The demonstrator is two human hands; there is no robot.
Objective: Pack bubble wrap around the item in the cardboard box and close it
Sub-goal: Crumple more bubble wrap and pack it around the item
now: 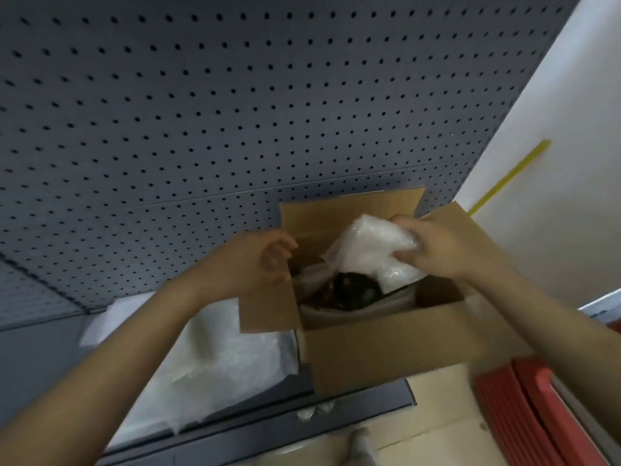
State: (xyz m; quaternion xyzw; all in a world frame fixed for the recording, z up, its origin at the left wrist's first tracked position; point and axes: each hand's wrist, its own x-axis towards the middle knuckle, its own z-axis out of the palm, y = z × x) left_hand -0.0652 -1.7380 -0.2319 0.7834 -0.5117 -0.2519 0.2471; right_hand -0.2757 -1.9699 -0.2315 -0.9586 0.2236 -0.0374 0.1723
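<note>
Currently a wad of bubble wrap [369, 250] sits over the dark item [346, 290] inside the open cardboard box [386, 344] on the worktop [40, 358]. Right hand [443, 247] grips the wad. Left hand [258, 260] loosely curled at the left flap [265, 307], holding nothing. More wrap [218, 364] lies left of the box.

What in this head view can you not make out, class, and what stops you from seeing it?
- Dark item in the box: only partly shown, covered by the wad of bubble wrap and the box walls; what it is stays unclear.
- Right hand fingertips: buried in the wad.
- Left hand: blurred; contact with the left flap unclear.
- Red object: cut off by the frame edge and the right forearm.
</note>
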